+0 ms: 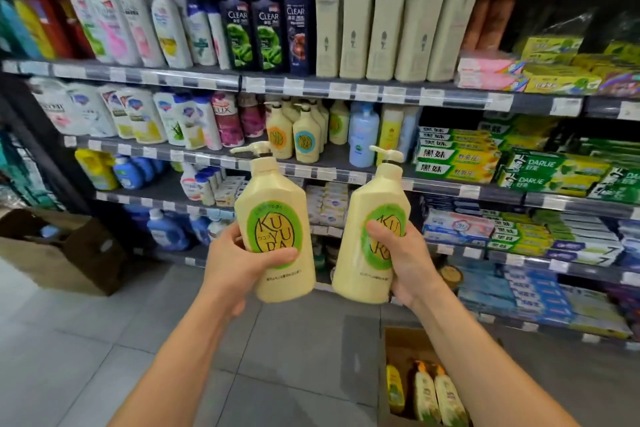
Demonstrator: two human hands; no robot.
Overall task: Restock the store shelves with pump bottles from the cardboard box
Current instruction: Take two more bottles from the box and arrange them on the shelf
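I hold two cream pump bottles with green round labels upright in front of the shelves. My left hand grips the left pump bottle around its lower body. My right hand grips the right pump bottle the same way. Similar cream pump bottles with orange and blue labels stand on the second shelf straight ahead, with a bare gap beside them. The open cardboard box sits on the floor at lower right, with several more pump bottles lying inside.
A second brown cardboard box stands on the grey tiled floor at the left. Shelves above and below hold shampoo bottles, refill pouches, soap and toothpaste boxes.
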